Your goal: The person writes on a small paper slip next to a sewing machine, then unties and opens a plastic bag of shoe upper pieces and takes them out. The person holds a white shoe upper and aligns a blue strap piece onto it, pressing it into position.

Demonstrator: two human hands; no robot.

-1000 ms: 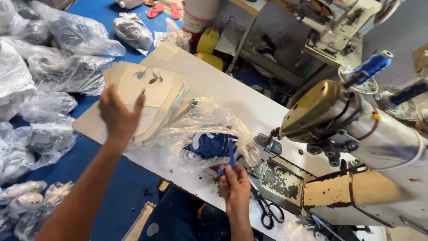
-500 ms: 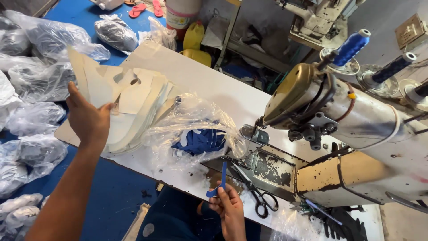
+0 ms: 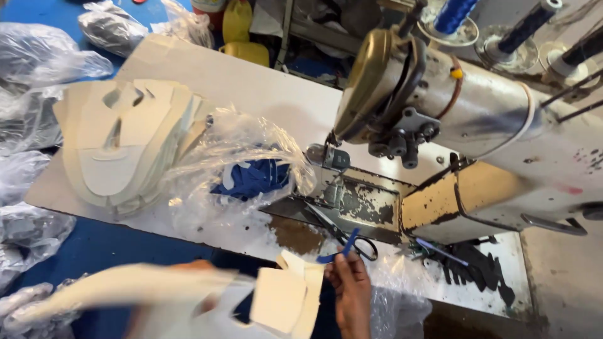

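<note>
Down at the near edge of the white worktable (image 3: 264, 81), the right hand (image 3: 352, 292) pinches a small blue snipping tool (image 3: 336, 251) between its fingertips, its knuckles just off the table's edge. The left hand (image 3: 188, 282) is blurred and mostly hidden behind a cream, flat-cut sheet piece (image 3: 276, 301) that it carries; whether its fingers are closed around the piece cannot be told. The piece's near corner sits just beside the right hand, almost touching it. On the table's left end lies a stack of cream cut-out pieces (image 3: 119, 150), and beside it a crumpled clear plastic bag with dark blue parts inside (image 3: 251, 176). Black-handled scissors (image 3: 352, 242) lie near the worn metal sewing machine (image 3: 452, 119).
</note>
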